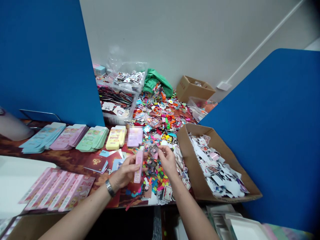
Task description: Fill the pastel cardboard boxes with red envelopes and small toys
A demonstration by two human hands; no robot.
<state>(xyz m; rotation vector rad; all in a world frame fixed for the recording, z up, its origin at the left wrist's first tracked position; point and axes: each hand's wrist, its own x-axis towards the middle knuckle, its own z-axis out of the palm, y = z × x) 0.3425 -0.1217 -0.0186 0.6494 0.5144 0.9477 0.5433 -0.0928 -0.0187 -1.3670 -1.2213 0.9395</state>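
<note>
Presently, the left hand (128, 170) is curling partly closed around a slim pink box (138, 168), while the right hand (167, 160) is pinching a small dark-and-pink piece (153, 152) just beside it. Both are hovering over colourful trinkets (161, 176), with an open cardboard carton (184, 146) standing to the right.

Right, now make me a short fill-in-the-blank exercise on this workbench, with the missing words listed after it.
1. The left hand holds a slim ____ box.
2. The metallic wristband sits on the person's ____ wrist.
3. Going right from the green stack of cartons, the very next stack is ____.
4. Behind the heap of trinkets, beside the clear bins, the crumpled sheet is coloured ____.

Missing words: pink; left; yellow; green.
</note>
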